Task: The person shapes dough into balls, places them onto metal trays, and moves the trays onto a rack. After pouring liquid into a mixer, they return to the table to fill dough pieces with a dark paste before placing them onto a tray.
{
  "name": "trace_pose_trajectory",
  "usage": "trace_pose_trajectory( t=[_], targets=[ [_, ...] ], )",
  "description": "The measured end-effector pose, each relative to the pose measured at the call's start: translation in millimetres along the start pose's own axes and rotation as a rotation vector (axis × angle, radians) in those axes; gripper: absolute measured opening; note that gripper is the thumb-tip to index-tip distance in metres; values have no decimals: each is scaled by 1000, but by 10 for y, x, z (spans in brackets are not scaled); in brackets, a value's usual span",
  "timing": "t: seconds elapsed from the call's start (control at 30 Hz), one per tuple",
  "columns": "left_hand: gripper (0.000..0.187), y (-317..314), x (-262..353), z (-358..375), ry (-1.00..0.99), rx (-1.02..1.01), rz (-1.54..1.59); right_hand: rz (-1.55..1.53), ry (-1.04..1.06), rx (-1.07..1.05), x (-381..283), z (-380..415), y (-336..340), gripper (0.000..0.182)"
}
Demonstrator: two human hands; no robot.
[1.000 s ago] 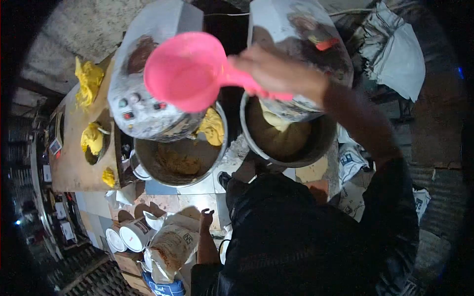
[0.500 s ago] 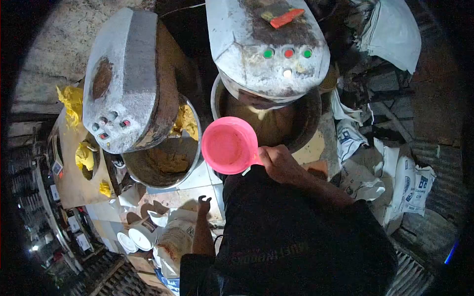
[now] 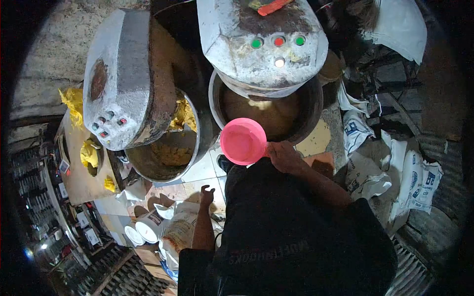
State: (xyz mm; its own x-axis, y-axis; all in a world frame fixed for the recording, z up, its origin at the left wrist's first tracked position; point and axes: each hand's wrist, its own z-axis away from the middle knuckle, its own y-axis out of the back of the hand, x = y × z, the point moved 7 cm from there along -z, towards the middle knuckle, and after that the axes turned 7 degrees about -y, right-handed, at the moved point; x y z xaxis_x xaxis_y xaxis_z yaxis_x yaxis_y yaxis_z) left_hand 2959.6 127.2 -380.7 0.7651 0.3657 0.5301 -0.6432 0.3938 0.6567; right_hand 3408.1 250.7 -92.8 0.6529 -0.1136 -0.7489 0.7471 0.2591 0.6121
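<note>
One scoop (image 3: 243,141), its handle grasped by the right hand (image 3: 286,157), overlaps the near-left rim of the bowl (image 3: 312,113); contact cannot be told. Left of the bowl, the left hand (image 3: 206,196) hangs loosely curled, free, above open floor (image 3: 198,170).

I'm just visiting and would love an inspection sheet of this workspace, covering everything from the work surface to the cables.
Surface: wooden table at the left, with yellow lumps on it.
Job's things: pink scoop, held in front of the right bowl; left bowl contains yellow material.
Clutter: white-lidded tubs at lower left; printed sacks at right; red object on the right machine.
Hands: right hand grips the scoop's handle; left hand appears empty, fingers slightly curled.
Cables: thin pale line behind the left machine, possibly a cable.
Surroundings: tiled floor; rough wall at upper left.
</note>
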Motion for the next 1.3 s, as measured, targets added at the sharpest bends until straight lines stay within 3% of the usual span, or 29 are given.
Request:
trace_pose_trajectory(
  t=[0.13,0.17,0.23,0.27,0.33,0.4,0.5,0.63,0.73,0.83,0.93,1.03,1.13,1.23,1.3],
  targets=[
    [49,-256,-442,73,-1,-30,144,-61,-31,-54,213,-34,-131,29],
    [50,-364,-607,11,-263,-27,139,16,25,-12,188,-23,-123,29],
    [51,-307,-459,88,-74,4,129,170,136,72,123,23,-110,29],
    [51,-244,-290,165,20,19,123,98,90,32,140,11,-102,27],
    [51,-206,-138,227,-1,14,113,-45,-4,-51,122,-10,-55,25],
    [49,-224,-158,210,-26,42,51,67,94,-18,346,-43,-266,23],
    [47,-245,-100,234,-55,-19,239,110,154,8,411,-58,-350,23],
    [45,-402,-413,121,-111,-59,88,80,177,8,460,-47,-360,23],
    [45,-209,-46,245,19,-26,76,-54,-117,-309,321,-160,-259,26],
    [45,-172,-8,255,54,-12,101,132,150,-95,355,-154,-337,28],
    [48,-183,4,262,60,-7,147,31,-142,-263,423,-213,-306,32],
    [50,-217,-98,245,30,1,177,138,3,-169,530,-197,-439,33],
    [50,-293,-242,232,16,17,238,-18,-217,-323,386,-250,-274,36],
    [48,-311,-230,264,101,-22,259,142,43,-176,367,-210,-288,39],
    [47,-258,-100,304,59,-34,218,123,-48,-272,440,-250,-330,37]
  ],
)
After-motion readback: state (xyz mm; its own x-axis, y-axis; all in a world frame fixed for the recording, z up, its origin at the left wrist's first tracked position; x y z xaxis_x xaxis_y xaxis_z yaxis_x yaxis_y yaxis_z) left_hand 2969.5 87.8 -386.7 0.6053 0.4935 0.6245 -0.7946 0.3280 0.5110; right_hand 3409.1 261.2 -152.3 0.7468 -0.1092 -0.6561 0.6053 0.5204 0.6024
